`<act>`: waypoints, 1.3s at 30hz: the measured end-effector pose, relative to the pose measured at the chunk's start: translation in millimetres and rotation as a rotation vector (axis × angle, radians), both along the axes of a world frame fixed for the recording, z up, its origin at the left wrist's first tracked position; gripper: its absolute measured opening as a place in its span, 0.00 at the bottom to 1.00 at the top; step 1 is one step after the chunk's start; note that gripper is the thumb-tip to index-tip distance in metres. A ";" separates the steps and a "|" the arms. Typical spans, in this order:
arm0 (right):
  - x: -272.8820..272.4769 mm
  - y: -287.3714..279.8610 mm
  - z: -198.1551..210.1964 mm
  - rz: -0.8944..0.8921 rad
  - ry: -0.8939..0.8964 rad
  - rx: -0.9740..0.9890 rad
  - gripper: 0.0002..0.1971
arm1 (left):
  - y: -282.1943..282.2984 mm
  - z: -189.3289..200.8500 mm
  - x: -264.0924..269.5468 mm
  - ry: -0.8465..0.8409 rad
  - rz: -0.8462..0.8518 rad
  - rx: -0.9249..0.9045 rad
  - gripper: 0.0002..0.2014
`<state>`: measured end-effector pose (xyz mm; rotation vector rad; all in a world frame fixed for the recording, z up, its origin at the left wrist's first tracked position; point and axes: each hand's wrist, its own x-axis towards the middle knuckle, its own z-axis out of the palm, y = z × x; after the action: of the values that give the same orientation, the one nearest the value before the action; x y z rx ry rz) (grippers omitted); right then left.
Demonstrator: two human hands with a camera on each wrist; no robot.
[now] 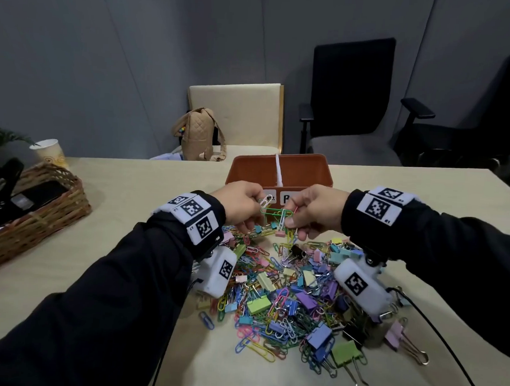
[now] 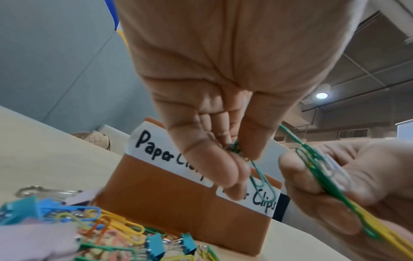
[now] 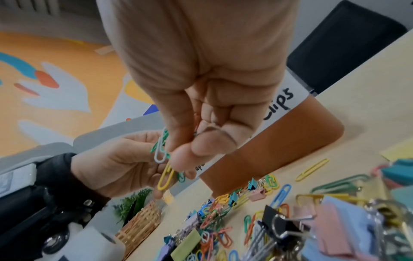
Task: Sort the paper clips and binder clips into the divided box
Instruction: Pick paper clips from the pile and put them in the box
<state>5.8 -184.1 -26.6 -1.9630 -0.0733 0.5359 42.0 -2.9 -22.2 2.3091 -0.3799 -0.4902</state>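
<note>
Both hands meet just in front of the brown divided box (image 1: 279,167), above the far edge of a heap of coloured paper clips and binder clips (image 1: 301,294). My left hand (image 1: 257,206) pinches a tangle of green paper clips (image 2: 236,150), and one teal clip (image 2: 261,181) dangles from it. My right hand (image 1: 291,216) pinches the other end of the linked bunch: green, white (image 3: 159,153) and yellow (image 3: 166,176) paper clips. The box front (image 2: 167,203) carries white labels; the left one reads "Paper Clips". The box's inside is hidden from view.
A wicker basket (image 1: 37,209) stands at the table's left, with a paper cup (image 1: 49,150) behind it. A tan bag (image 1: 197,132) sits on a cream chair beyond the table. Black office chairs (image 1: 352,94) are at the back right. A black cable (image 1: 448,339) crosses the table's right side.
</note>
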 end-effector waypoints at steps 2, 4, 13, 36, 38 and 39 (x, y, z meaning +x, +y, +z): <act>1.3 -5.6 0.2 -0.049 0.027 0.076 0.08 | -7.2 3.8 0.3 0.005 -0.003 -0.024 0.12; 2.9 -11.2 0.9 -0.088 0.038 0.130 0.07 | -14.3 7.3 0.5 0.006 0.000 -0.046 0.11; 15.3 -34.8 29.4 -0.262 0.118 0.411 0.08 | -48.9 23.0 15.0 0.016 0.078 -0.174 0.09; 28.4 -27.6 28.7 -0.408 -0.304 -0.077 0.08 | -58.9 19.3 37.0 -0.100 0.175 -0.262 0.11; 22.3 -29.3 24.8 -0.347 -0.396 -0.246 0.08 | -52.8 17.4 29.4 -0.135 0.113 -0.245 0.07; 19.1 -30.0 24.4 -0.328 -0.443 -0.314 0.09 | -49.7 15.8 25.0 -0.153 0.086 -0.210 0.04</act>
<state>24.9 -214.0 -2.3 -2.3112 0.0590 -0.1164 66.9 -52.6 -6.4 2.1533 -0.3846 -0.2201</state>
